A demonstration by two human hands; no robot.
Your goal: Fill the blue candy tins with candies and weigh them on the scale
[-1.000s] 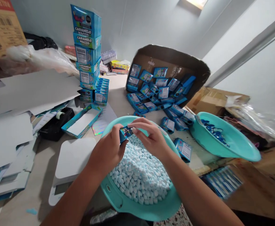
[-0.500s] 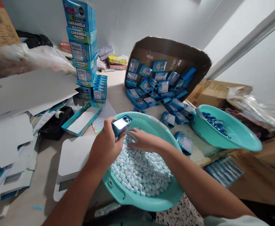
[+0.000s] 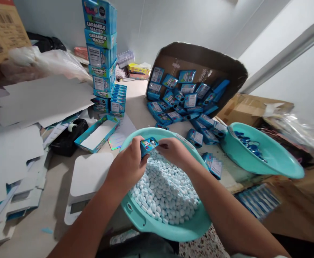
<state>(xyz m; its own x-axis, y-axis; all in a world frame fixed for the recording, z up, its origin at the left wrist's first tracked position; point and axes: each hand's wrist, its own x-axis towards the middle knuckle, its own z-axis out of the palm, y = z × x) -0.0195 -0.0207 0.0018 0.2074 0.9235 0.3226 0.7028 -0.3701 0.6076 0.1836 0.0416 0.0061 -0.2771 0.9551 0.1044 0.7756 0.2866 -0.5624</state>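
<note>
My left hand is wrapped around a small blue candy box, whose printed end with a round hole faces up; something pale shows in the hole. At the right edge of that end, the fingers of my right hand are pinched together against the box. Below both hands sits a turquoise basin with a heap of pale blue and white round candies in it.
Beyond the basin, a tipped carton spills several blue boxes. A second turquoise basin stands right. Left are a white scale, an open tray, a tape dispenser, cardboard sheets and a tall stack of boxes.
My right hand has risen from the candies to the box's edge. The box's upper end showed a pale inner surface before and now shows its printed side. The view has shifted slightly.
</note>
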